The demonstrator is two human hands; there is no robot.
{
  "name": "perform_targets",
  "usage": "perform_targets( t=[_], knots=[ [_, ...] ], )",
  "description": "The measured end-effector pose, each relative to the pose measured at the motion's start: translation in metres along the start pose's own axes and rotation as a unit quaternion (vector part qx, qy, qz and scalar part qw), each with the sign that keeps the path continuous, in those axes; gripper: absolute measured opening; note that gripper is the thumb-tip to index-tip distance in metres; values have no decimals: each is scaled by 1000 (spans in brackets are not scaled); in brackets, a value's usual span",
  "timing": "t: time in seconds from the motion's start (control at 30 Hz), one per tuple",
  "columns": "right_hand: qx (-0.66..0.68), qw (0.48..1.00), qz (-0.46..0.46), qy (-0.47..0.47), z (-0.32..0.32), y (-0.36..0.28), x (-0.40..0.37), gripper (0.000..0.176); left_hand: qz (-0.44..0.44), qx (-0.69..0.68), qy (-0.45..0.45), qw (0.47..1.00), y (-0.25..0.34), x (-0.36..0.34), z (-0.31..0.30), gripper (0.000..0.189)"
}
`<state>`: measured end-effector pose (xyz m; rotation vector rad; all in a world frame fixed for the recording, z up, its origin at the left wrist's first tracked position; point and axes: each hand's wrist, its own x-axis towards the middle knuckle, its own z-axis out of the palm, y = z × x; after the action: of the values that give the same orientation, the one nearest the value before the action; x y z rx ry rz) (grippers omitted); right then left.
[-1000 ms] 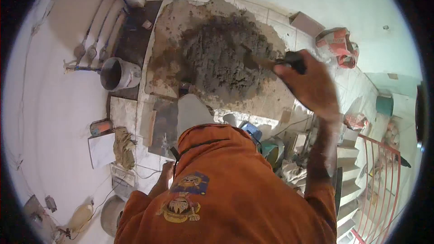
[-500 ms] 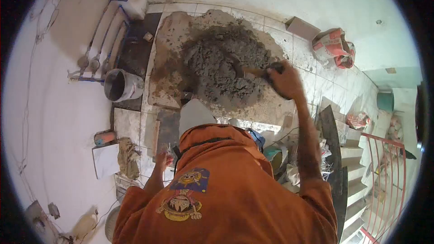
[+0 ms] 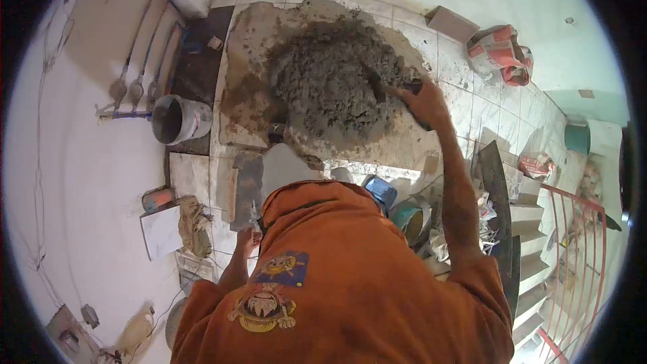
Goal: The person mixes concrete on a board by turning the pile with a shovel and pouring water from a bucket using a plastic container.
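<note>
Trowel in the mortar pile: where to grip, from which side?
By the dark handle of the trowel, coming from the pile's right edge. Its blade is sunk in the mortar pile, so only the handle sticks out, and the right hand wraps it there.

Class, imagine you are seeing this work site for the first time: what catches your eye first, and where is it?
A big grey mound of wet mortar lies on the tiled floor at top centre, and the right hand grips a trowel dug into its right edge. The person's orange shirt fills the bottom, and a grey bucket stands left of the mound.
</note>
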<state>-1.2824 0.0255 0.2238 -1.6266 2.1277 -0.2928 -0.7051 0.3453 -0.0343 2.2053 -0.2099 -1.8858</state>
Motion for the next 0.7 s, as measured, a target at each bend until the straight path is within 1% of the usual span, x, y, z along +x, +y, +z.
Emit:
perform_targets(
  t=[0.07, 0.1, 0.13, 0.17, 0.2, 0.27, 0.3, 0.33, 0.4, 0.43, 0.47, 0.5, 0.53, 0.57, 0.6, 0.63, 0.67, 0.7],
  knots=[
    [28, 999, -9, 20, 41, -8, -8, 42, 50, 30, -13, 998, 24, -9, 12, 29],
    [29, 1000, -10, 0, 41, -8, -24, 44, 69, 50, -18, 996, 31, -17, 12, 29],
    [28, 999, -12, -20, 33, -10, -37, 46, 77, 23, -35, 996, 16, -11, 1, 28],
    [25, 999, -31, -22, 17, -16, -27, 48, 62, -18, -19, 998, 12, 4, 0, 25],
    [25, 1000, -16, -2, -4, -25, -23, 46, 49, -59, -2, 997, 4, 22, -3, 22],
    [25, 999, 30, 10, -52, -39, -40, 43, -19, -88, 27, 996, -27, 42, -23, 20],
    [46, 998, 7, 51, -78, -36, -39, 42, -27, -36, 38, 998, -15, 22, -20, 21],
    [68, 993, -11, 93, -106, -35, -41, 41, -29, -28, 43, 998, -10, 6, -18, 21],
    [97, 982, 150, 52, -173, -67, -62, 37, -22, -10, 45, 999, 1, -4, -14, 22],
    [116, 981, 142, 64, -184, -68, -69, 35, -39, -4, 58, 998, 4, -1, -11, 22],
    [136, 979, 131, 76, -191, -66, -70, 34, -52, -23, 45, 997, 4, 4, -7, 21],
    [163, 977, 106, 87, -179, -45, -63, 34, -63, -45, 32, 996, -3, 20, -6, 20],
    [150, 974, 160, 60, -159, -37, -46, 37, -74, -66, 19, 995, -11, 35, -8, 19],
    [132, 976, 170, 43, -127, -34, -29, 36, -85, -88, 7, 992, -17, 40, -9, 18],
    [106, 980, 165, 32, -85, -37, -19, 36, -38, -84, -19, 996, -12, 29, -7, 19],
    [89, 982, 166, 13, -43, -43, -16, 36, 9, -78, -42, 996, 15, -9, 7, 19],
    [96, 982, 163, -2, -15, -52, -20, 36, 54, -77, -62, 994, 31, -36, 15, 19],
    [146, 985, 72, 62, 16, -40, -14, 37, -23, -50, -7, 998, 24, -14, 14, 18]
  ],
)
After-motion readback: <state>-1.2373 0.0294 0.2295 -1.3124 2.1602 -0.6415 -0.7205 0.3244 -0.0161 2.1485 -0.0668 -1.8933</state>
